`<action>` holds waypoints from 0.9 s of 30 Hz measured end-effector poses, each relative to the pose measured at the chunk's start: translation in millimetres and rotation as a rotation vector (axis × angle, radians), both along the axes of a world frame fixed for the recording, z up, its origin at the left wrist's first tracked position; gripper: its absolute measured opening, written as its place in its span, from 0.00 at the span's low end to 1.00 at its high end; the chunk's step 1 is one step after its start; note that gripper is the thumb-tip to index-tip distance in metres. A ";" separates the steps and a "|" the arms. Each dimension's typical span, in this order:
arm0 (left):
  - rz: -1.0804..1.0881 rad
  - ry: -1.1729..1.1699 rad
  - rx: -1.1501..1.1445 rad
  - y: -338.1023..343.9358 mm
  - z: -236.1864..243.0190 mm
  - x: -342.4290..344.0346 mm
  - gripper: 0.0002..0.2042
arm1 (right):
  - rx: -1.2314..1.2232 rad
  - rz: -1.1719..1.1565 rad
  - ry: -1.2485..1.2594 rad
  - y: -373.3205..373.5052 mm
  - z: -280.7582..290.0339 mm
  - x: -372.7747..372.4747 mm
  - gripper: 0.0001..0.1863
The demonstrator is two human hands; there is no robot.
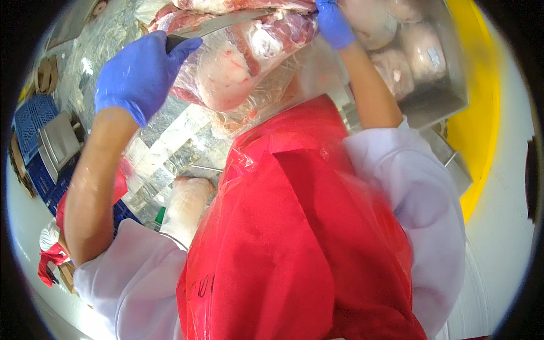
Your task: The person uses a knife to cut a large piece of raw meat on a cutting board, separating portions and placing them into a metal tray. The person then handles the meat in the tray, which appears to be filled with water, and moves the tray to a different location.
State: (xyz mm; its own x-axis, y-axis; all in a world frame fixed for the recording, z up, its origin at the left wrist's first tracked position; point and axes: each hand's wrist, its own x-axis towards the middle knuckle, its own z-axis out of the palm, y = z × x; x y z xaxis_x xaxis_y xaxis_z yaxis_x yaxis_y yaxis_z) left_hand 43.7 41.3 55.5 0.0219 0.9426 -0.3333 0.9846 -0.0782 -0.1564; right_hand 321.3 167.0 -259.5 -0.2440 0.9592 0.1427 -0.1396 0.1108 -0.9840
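My blue-gloved left hand [139,73] is closed around the dark handle of a knife [218,24]. The blade points right and lies along the top of a large piece of raw meat [226,76] with a fat cap and a white bone end. My right hand [334,24], also gloved in blue, is at the meat's far right end. Its fingers close there on the meat's edge, partly cut off by the top of the picture. Clear plastic film [272,93] lies under the meat, at the table's near side.
A steel tub [456,93] at the right holds several round, pale, film-wrapped pieces. Beyond it curves a yellow rim [487,113]. Blue crates [35,122] and a steel pan [59,144] stand at the left. A pale, blurred piece [188,204] sits below the table, beside my red apron [294,226].
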 end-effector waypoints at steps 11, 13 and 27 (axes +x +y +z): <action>-0.394 0.021 -0.303 14.3 59.7 40.8 0.19 | 0.004 -0.028 0.005 4.0 27.4 -10.4 0.23; -0.392 0.010 -0.430 16.5 60.4 48.3 0.18 | 0.013 -0.029 0.020 7.0 30.2 -16.3 0.23; 0.392 -0.307 0.106 -110.5 -22.7 76.6 0.20 | 0.799 0.035 -0.905 19.8 47.4 7.5 0.19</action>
